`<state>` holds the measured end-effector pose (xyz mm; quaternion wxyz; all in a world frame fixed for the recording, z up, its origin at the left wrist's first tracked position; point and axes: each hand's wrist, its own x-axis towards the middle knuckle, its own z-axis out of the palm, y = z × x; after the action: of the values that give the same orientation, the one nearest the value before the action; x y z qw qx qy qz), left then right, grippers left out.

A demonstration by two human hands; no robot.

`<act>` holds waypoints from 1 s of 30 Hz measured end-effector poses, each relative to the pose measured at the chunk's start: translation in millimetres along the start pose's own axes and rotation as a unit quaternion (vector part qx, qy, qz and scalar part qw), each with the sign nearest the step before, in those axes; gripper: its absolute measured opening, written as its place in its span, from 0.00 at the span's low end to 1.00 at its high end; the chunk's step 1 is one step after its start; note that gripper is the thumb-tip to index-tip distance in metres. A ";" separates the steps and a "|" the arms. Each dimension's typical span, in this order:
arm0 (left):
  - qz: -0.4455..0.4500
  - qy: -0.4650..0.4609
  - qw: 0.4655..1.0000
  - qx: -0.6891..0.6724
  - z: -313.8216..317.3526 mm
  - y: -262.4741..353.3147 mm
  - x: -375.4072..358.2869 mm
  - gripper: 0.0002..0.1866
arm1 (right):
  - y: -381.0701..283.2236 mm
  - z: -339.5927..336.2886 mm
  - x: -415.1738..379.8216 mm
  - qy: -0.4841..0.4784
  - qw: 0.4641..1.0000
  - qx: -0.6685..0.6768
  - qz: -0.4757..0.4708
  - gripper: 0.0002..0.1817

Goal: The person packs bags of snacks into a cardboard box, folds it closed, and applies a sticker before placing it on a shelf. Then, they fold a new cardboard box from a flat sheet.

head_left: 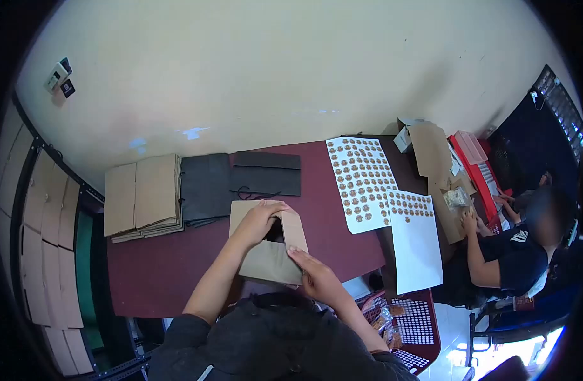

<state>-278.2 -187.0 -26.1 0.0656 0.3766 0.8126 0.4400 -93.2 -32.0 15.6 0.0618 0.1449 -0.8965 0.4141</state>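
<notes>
A brown cardboard box [263, 263] stands on the dark red table [342, 241] in front of me, with a dark opening in its top. My left hand [264, 219] is closed on the box's upper edge beside the opening. Lower on the right, my right hand [317, 276] grips the side flap, fingers on its outer edge. Behind and to the left of the box lie black folded bags [205, 187] and a stack of flat brown cardboard [142, 193].
Sheets of round stickers [364, 181] lie to the right. Beyond them a co-worker [514, 254] handles things at an open carton [431, 152]. A red basket [431, 330] with packets stands below the table; shelves of boxes [47, 197] line the left.
</notes>
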 end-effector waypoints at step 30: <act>0.005 -0.021 0.993 0.117 27.7 -4.4 -21.7 0.28 | 8.9 45.3 3.5 -0.044 0.972 -0.221 0.071 0.28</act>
<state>-253.1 -184.6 -51.1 0.0359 0.3951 0.8549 0.3344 -98.8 -61.7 -19.4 0.0229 0.0814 -0.9757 0.2020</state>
